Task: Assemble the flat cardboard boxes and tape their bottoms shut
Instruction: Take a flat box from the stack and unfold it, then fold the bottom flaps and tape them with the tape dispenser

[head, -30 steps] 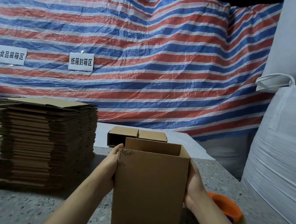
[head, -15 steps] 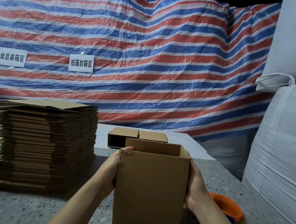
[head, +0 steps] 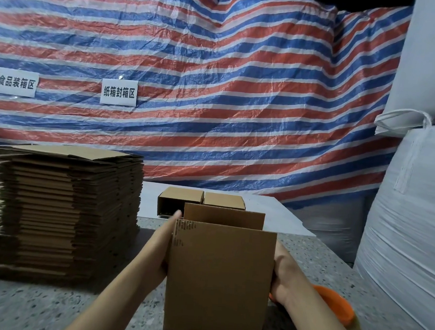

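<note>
Little has changed: the box [head: 219, 273] still stands upright between the left hand [head: 162, 247] and right hand [head: 282, 276], both pressed flat against its sides.

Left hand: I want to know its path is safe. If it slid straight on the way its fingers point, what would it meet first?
Probably the small open box lying behind. The left hand lies flat along the held box, fingers pointing away; depth is unclear.

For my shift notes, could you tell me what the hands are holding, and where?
An opened cardboard box, upright: left hand against its left side, right hand against its right.
</note>
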A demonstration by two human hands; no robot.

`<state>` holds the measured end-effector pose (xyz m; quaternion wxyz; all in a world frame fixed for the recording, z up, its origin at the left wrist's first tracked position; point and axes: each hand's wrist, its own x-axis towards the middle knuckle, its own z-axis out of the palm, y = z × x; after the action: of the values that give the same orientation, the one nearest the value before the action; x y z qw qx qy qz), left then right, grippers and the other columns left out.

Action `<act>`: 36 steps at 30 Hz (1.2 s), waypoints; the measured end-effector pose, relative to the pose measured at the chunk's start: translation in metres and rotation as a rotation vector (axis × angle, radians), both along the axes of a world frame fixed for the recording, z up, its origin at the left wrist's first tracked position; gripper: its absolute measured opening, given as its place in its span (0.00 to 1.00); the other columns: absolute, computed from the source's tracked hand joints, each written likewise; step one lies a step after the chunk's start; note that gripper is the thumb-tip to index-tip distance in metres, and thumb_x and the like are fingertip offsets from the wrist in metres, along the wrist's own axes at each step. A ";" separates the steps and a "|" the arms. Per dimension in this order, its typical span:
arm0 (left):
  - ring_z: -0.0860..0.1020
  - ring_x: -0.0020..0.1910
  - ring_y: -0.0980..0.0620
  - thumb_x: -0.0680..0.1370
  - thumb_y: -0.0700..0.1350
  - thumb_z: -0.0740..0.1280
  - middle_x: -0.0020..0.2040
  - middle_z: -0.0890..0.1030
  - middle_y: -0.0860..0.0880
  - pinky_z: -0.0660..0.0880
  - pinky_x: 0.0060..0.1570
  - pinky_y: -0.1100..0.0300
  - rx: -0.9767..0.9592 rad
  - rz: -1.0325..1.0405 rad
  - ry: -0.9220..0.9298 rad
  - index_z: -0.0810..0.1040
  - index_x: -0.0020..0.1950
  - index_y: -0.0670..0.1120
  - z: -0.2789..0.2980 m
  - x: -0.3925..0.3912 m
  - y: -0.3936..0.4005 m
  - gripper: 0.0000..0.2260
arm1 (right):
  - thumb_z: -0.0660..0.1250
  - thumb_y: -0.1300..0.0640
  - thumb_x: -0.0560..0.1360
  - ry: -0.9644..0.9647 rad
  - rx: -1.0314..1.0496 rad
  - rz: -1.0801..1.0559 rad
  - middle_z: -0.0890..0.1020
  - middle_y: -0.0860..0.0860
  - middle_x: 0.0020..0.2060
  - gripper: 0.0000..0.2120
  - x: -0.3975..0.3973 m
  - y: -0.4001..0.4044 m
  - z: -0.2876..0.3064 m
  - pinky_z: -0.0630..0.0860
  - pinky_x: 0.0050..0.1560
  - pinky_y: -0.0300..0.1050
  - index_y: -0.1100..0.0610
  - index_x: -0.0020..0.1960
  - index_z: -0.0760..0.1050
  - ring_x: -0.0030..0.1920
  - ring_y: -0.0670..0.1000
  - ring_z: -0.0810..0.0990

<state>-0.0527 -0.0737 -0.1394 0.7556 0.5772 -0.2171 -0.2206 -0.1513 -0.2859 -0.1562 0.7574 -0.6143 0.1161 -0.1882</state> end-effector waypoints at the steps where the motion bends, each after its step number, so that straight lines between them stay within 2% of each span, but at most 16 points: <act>1: 0.85 0.46 0.43 0.79 0.66 0.54 0.48 0.85 0.41 0.81 0.43 0.53 -0.037 -0.054 -0.027 0.86 0.49 0.46 -0.003 0.003 0.003 0.29 | 0.61 0.52 0.82 -0.037 0.010 -0.010 0.86 0.56 0.36 0.11 0.000 0.001 0.000 0.80 0.31 0.47 0.47 0.47 0.81 0.35 0.54 0.86; 2: 0.83 0.53 0.41 0.77 0.69 0.51 0.54 0.84 0.40 0.80 0.50 0.50 -0.060 -0.107 -0.066 0.84 0.56 0.47 -0.006 0.006 0.006 0.33 | 0.63 0.54 0.81 -0.079 0.031 -0.045 0.87 0.58 0.41 0.07 -0.002 0.004 0.001 0.82 0.33 0.49 0.43 0.54 0.78 0.38 0.57 0.87; 3: 0.81 0.58 0.41 0.75 0.71 0.49 0.58 0.83 0.40 0.78 0.56 0.47 -0.064 -0.147 -0.098 0.81 0.61 0.48 -0.010 0.009 0.009 0.35 | 0.64 0.56 0.81 -0.109 0.048 -0.097 0.86 0.60 0.45 0.10 -0.002 0.004 0.000 0.82 0.34 0.50 0.42 0.57 0.74 0.40 0.58 0.87; 6: 0.79 0.62 0.43 0.73 0.70 0.52 0.62 0.81 0.43 0.72 0.65 0.42 -0.060 -0.210 -0.113 0.75 0.68 0.50 -0.019 0.016 0.014 0.33 | 0.65 0.59 0.81 -0.173 0.045 -0.148 0.85 0.63 0.49 0.08 -0.004 0.005 -0.003 0.81 0.32 0.49 0.51 0.59 0.76 0.38 0.58 0.86; 7: 0.79 0.63 0.43 0.74 0.69 0.55 0.63 0.81 0.44 0.72 0.64 0.42 -0.066 -0.223 -0.121 0.74 0.69 0.51 -0.020 0.017 0.015 0.31 | 0.66 0.54 0.81 -0.175 0.031 -0.152 0.86 0.62 0.47 0.07 -0.005 0.006 -0.003 0.82 0.33 0.49 0.54 0.58 0.78 0.39 0.58 0.87; 11: 0.81 0.58 0.42 0.71 0.61 0.71 0.59 0.82 0.42 0.80 0.51 0.50 -0.056 -0.232 -0.129 0.78 0.65 0.50 -0.014 0.016 0.015 0.26 | 0.56 0.29 0.72 -0.151 -0.123 -0.151 0.87 0.58 0.49 0.32 -0.007 0.008 -0.004 0.82 0.53 0.59 0.52 0.54 0.85 0.51 0.59 0.87; 14: 0.84 0.49 0.45 0.73 0.55 0.72 0.54 0.84 0.42 0.81 0.42 0.54 -0.043 -0.120 -0.097 0.82 0.59 0.51 -0.011 0.009 0.007 0.17 | 0.52 0.24 0.68 -0.179 -0.200 -0.067 0.87 0.57 0.51 0.41 -0.011 0.005 -0.007 0.81 0.55 0.58 0.55 0.61 0.80 0.55 0.57 0.85; 17: 0.82 0.39 0.48 0.74 0.47 0.72 0.49 0.84 0.43 0.77 0.33 0.58 -0.026 0.046 -0.055 0.83 0.53 0.54 -0.014 0.008 -0.001 0.09 | 0.60 0.34 0.73 -0.177 -0.238 -0.057 0.86 0.53 0.45 0.27 -0.016 0.003 -0.012 0.81 0.41 0.43 0.54 0.58 0.77 0.45 0.50 0.86; 20: 0.79 0.39 0.49 0.76 0.41 0.70 0.52 0.80 0.42 0.75 0.30 0.59 -0.049 0.086 -0.019 0.78 0.56 0.54 -0.014 0.009 -0.004 0.12 | 0.67 0.53 0.78 -0.166 -0.129 -0.059 0.83 0.56 0.50 0.11 -0.016 0.001 -0.011 0.80 0.38 0.45 0.52 0.60 0.74 0.46 0.52 0.85; 22: 0.79 0.49 0.48 0.76 0.41 0.71 0.62 0.76 0.48 0.77 0.37 0.57 -0.045 0.110 -0.061 0.73 0.61 0.56 -0.012 0.010 -0.003 0.17 | 0.65 0.61 0.80 -0.176 -0.093 -0.069 0.79 0.53 0.60 0.15 -0.016 -0.001 -0.007 0.81 0.45 0.46 0.48 0.64 0.71 0.55 0.54 0.83; 24: 0.74 0.62 0.53 0.76 0.40 0.71 0.68 0.69 0.58 0.76 0.50 0.57 -0.038 0.105 -0.184 0.68 0.67 0.59 -0.010 0.012 -0.001 0.25 | 0.64 0.64 0.80 -0.170 -0.145 -0.050 0.73 0.47 0.69 0.25 -0.016 -0.004 -0.002 0.78 0.59 0.51 0.44 0.72 0.65 0.67 0.53 0.76; 27: 0.63 0.70 0.60 0.77 0.39 0.70 0.73 0.62 0.62 0.67 0.66 0.59 0.027 0.075 -0.389 0.56 0.77 0.61 -0.008 0.017 0.005 0.36 | 0.64 0.67 0.80 -0.146 -0.349 -0.024 0.62 0.41 0.76 0.37 -0.017 -0.010 0.005 0.62 0.76 0.51 0.40 0.79 0.53 0.76 0.46 0.61; 29: 0.66 0.67 0.64 0.77 0.41 0.71 0.72 0.63 0.64 0.72 0.56 0.70 0.060 0.064 -0.451 0.55 0.78 0.63 -0.004 0.016 0.007 0.37 | 0.65 0.67 0.80 -0.154 -0.430 -0.008 0.60 0.39 0.76 0.39 -0.017 -0.011 0.009 0.59 0.75 0.47 0.38 0.79 0.52 0.75 0.41 0.58; 31: 0.71 0.63 0.62 0.77 0.43 0.71 0.69 0.67 0.63 0.74 0.46 0.69 0.088 0.094 -0.471 0.56 0.76 0.65 -0.003 0.013 0.008 0.36 | 0.66 0.65 0.80 -0.169 -0.419 0.002 0.63 0.39 0.75 0.38 -0.018 -0.011 0.009 0.58 0.77 0.50 0.34 0.76 0.54 0.75 0.42 0.59; 34: 0.79 0.53 0.55 0.77 0.45 0.71 0.63 0.73 0.58 0.77 0.43 0.65 0.117 0.150 -0.500 0.65 0.72 0.66 -0.005 0.009 0.011 0.29 | 0.70 0.58 0.76 -0.204 -0.421 -0.037 0.80 0.41 0.63 0.33 -0.018 -0.013 0.004 0.59 0.78 0.60 0.33 0.72 0.61 0.74 0.50 0.69; 36: 0.79 0.55 0.54 0.77 0.47 0.70 0.60 0.76 0.54 0.76 0.48 0.63 0.149 0.178 -0.517 0.75 0.65 0.65 -0.007 0.009 0.010 0.20 | 0.70 0.59 0.78 -0.211 -0.466 -0.070 0.84 0.43 0.53 0.28 -0.017 -0.015 0.001 0.62 0.77 0.59 0.35 0.70 0.65 0.70 0.49 0.73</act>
<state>-0.0438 -0.0638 -0.1463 0.6472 0.6851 -0.3340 -0.0142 -0.1687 -0.3012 -0.1551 0.5964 -0.7448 0.0112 -0.2992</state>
